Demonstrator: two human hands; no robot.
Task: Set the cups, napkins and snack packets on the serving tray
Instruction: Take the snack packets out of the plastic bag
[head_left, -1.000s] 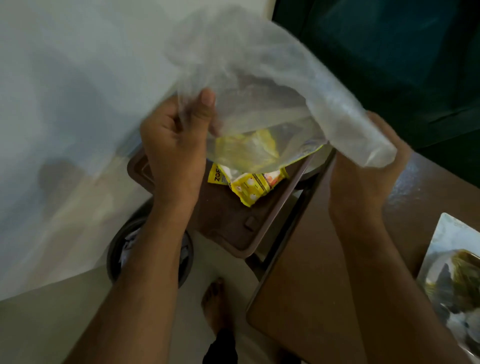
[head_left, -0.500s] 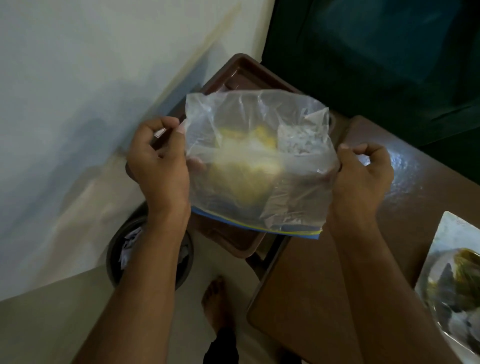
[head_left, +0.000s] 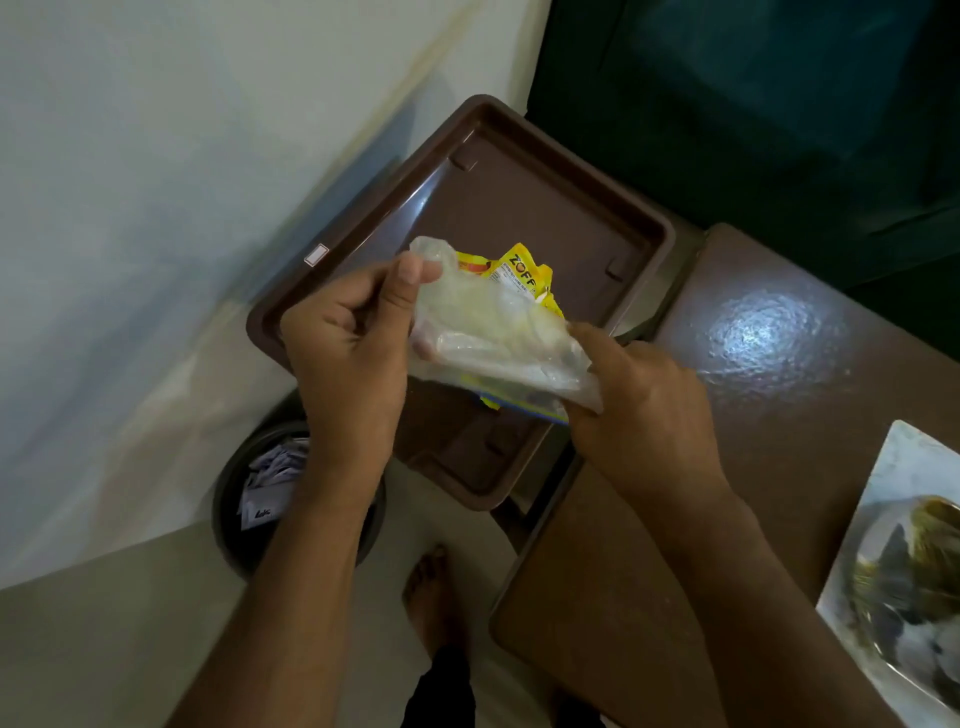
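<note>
A brown serving tray (head_left: 524, 208) sits beside the wall, partly over the edge of a brown table (head_left: 769, 332). Both my hands hold a crumpled clear plastic bag (head_left: 493, 332) above the tray. My left hand (head_left: 348, 338) pinches its upper left end. My right hand (head_left: 639, 395) grips its lower right end. Yellow snack packets (head_left: 524, 275) show behind the bag's top edge over the tray; whether they lie on the tray or are in the bag I cannot tell. No cups or napkins are in view.
A dark round bin (head_left: 260, 499) with paper scraps stands on the floor below the tray. A picture-printed sheet (head_left: 898, 561) lies at the table's right edge. My bare foot (head_left: 431, 592) is on the floor. A white wall runs along the left.
The bag was spread wide between my hands, then gathered. Now it is folded small and lower, and the yellow packets show beyond it over the tray.
</note>
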